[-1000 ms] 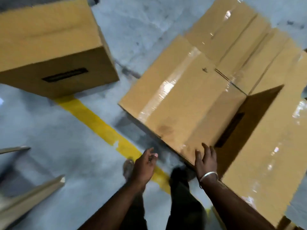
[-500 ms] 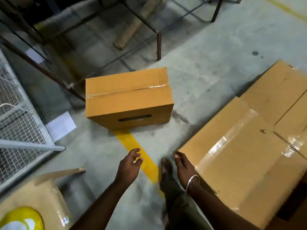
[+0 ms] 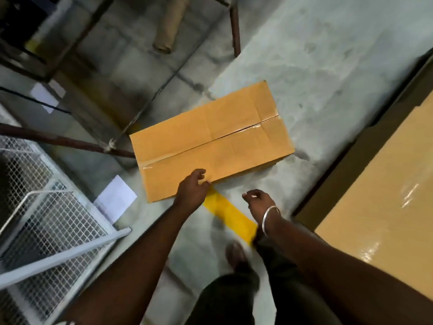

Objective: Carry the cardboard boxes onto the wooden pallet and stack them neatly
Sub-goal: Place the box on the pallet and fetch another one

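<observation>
- A taped cardboard box (image 3: 210, 141) lies on the concrete floor (image 3: 316, 66), over a yellow line (image 3: 230, 216); no print readable on it.
- Left hand (image 3: 191, 190) reaches its near edge, fingers loosely curled, grasping nothing.
- Right hand (image 3: 259, 200), likewise relaxed, hovers beside.
- Stacked boxes (image 3: 375, 207) stand right.

We see dim, uneven light: glare streaks on the stacked boxes' tape (image 3: 408, 195), motion blur smearing the shoe (image 3: 236, 254), and wide-angle bending at the edges.
</observation>
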Tool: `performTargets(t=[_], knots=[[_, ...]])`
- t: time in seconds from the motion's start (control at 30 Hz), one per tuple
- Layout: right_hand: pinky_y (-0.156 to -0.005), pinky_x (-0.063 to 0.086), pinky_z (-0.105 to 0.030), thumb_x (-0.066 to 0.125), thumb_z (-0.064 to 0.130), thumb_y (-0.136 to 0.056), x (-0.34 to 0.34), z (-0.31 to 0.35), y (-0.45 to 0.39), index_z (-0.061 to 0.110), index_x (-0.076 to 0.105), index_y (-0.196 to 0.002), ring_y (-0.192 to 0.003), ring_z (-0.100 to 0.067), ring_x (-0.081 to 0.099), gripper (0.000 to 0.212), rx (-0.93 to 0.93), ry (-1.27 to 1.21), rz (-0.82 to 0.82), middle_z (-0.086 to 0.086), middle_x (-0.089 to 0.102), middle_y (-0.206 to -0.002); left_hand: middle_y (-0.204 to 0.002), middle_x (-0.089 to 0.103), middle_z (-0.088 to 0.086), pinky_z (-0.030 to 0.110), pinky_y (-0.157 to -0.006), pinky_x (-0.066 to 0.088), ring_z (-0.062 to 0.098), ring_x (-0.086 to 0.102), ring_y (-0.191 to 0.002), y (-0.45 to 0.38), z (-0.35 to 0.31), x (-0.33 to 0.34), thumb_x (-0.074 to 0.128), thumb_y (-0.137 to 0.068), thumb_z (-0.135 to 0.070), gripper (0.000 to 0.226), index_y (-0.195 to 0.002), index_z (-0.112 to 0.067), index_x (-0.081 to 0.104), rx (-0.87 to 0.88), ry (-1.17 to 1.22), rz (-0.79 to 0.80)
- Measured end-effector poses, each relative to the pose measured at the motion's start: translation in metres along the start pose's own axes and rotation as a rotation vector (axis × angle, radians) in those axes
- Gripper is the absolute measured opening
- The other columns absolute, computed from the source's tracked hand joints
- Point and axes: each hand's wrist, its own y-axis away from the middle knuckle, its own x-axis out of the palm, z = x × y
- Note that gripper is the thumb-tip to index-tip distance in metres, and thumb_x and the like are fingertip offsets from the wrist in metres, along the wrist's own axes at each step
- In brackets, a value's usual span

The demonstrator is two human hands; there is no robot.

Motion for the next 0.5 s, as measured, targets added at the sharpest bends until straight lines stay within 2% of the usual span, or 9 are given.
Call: performTargets(t=[0.07,0.17,0.27,0.33,0.4,0.43,0.47,0.5], knots=[[-0.097,0.050,-0.046,0.067,0.043,-0.084,0.017,0.021,-0.007,0.022,0.064,-0.112,-0.107,-0.033,0.063,0.035,0.057,-0.091,-0.002,-0.011,0.068,-0.112,-0.137,0.055,0.009,0.032,-0.100,0.038,0.027,0.050,-0.125,-0.032,-0.004,-0.018,0.061,-0.094,-0.020,0.044,-0.136,-0.014,0.052,0.052,-0.119,-0.009],[-0.101,0.047,-0.051,0.066,0.045,-0.087,0.048,0.037,-0.030,0.018,0.049,-0.137,-0.118,-0.035,0.055,0.060,0.142,-0.250,-0.033,-0.012,0.057,-0.124,-0.148,0.044,0.013,0.031,-0.110,0.027,0.028,0.038,-0.137,-0.087,-0.010,-0.041,0.061,-0.092,-0.015,0.057,-0.145,-0.008,0.041,0.191,-0.247,-0.059],[-0.106,0.041,-0.053,0.069,0.046,-0.085,0.077,0.038,-0.054,0.017,0.039,-0.145,-0.127,-0.035,0.046,0.073,0.212,-0.413,-0.055,-0.011,0.045,-0.141,-0.153,0.036,0.013,0.037,-0.115,0.029,0.031,0.034,-0.140,-0.141,-0.006,-0.056,0.060,-0.092,-0.016,0.066,-0.151,-0.009,0.030,0.276,-0.343,-0.099],[-0.103,0.043,-0.050,0.071,0.048,-0.082,0.099,0.035,-0.067,0.015,0.044,-0.139,-0.121,-0.034,0.048,0.071,0.260,-0.503,-0.040,-0.011,0.049,-0.127,-0.153,0.036,0.011,0.041,-0.114,0.032,0.031,0.035,-0.140,-0.176,-0.001,-0.063,0.060,-0.091,-0.021,0.069,-0.152,-0.012,0.028,0.311,-0.423,-0.115],[-0.085,0.047,-0.036,0.072,0.047,-0.080,0.119,0.035,-0.072,0.010,0.052,-0.126,-0.104,-0.030,0.048,0.063,0.281,-0.562,0.009,-0.005,0.048,-0.103,-0.155,0.034,0.009,0.044,-0.113,0.033,0.030,0.032,-0.141,-0.204,0.002,-0.069,0.062,-0.089,-0.026,0.074,-0.152,-0.013,0.025,0.311,-0.486,-0.130],[-0.074,0.046,-0.032,0.073,0.048,-0.078,0.130,0.035,-0.073,0.009,0.054,-0.126,-0.099,-0.028,0.047,0.065,0.275,-0.579,0.031,-0.004,0.048,-0.098,-0.155,0.032,0.008,0.045,-0.113,0.033,0.030,0.031,-0.142,-0.216,0.004,-0.072,0.063,-0.088,-0.029,0.077,-0.153,-0.014,0.023,0.294,-0.508,-0.124],[-0.068,0.043,-0.031,0.072,0.050,-0.076,0.140,0.035,-0.075,0.011,0.055,-0.125,-0.098,-0.028,0.048,0.066,0.270,-0.600,0.045,-0.004,0.052,-0.101,-0.156,0.031,0.008,0.046,-0.113,0.033,0.031,0.030,-0.143,-0.229,0.006,-0.075,0.065,-0.087,-0.031,0.081,-0.153,-0.014,0.022,0.263,-0.518,-0.111],[-0.069,0.043,-0.033,0.072,0.050,-0.076,0.149,0.036,-0.079,0.015,0.056,-0.124,-0.103,-0.028,0.051,0.062,0.269,-0.626,0.051,-0.004,0.056,-0.110,-0.155,0.032,0.009,0.048,-0.113,0.033,0.032,0.031,-0.142,-0.239,0.009,-0.078,0.065,-0.085,-0.035,0.083,-0.153,-0.015,0.021,0.215,-0.514,-0.086]])
